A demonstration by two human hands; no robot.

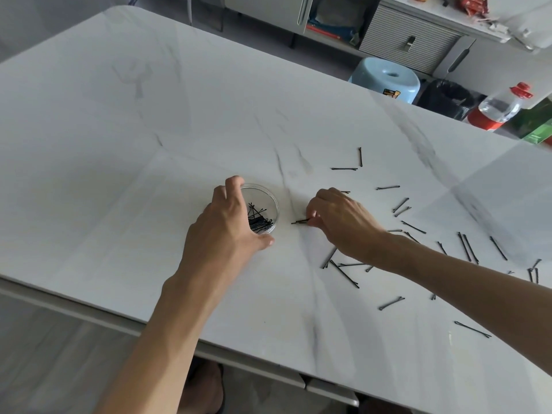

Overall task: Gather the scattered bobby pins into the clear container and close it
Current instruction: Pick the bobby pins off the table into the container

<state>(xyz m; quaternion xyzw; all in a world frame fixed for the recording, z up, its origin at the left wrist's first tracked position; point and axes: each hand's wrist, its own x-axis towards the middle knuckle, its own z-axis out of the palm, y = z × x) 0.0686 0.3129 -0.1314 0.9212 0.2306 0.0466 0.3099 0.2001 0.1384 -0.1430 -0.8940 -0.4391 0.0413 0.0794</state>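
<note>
A small round clear container (273,201) stands lidless on the white marble table (149,144), with several black bobby pins lying inside. My left hand (227,222) wraps around its left side, thumb at the front and fingers at the back rim. My right hand (337,216) is just right of the container, its fingertips pinched on a bobby pin (299,222) that points toward the container, low over the tabletop. Many more loose bobby pins (412,227) lie scattered on the table to the right and under my right forearm. No lid is visible.
The table's near edge (209,348) runs diagonally below my arms. Beyond the far right edge stand a light blue stool (388,79), a black bin (448,97), a clear bottle with a red cap (498,107) and a grey cabinet (409,43).
</note>
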